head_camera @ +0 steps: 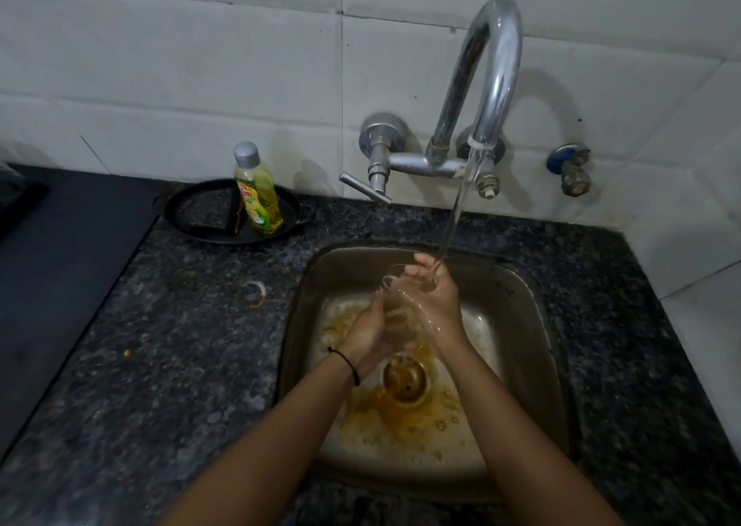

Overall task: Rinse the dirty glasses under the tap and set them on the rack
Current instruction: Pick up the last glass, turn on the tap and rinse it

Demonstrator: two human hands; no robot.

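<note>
We see both hands meeting over the sink (pixel 537 305), with a clear glass (pixel 395 291) between them, tilted with its rim towards 11 o'clock. The left hand (pixel 371 325) comes in from 7 o'clock and curls its fingers round the lower part of the glass. The right hand (pixel 435 295) comes in from 5 o'clock and closes round the upper part near the rim, thumb raised. How far its fingers wrap behind the glass we cannot tell, since the clear wall and running water blur them.

From the tap (pixel 497 68) at 12 o'clock, a stream of water (pixel 455 208) lands on the right hand's fingers, at the glass's rim. Below the hands, orange-brown residue rings the drain (pixel 405 381).

On the dark countertop (pixel 160 345) at 10 o'clock, a yellow soap bottle (pixel 258 196) stands in a black pan (pixel 192 214). A thin black band (pixel 345 360) circles the left wrist.
</note>
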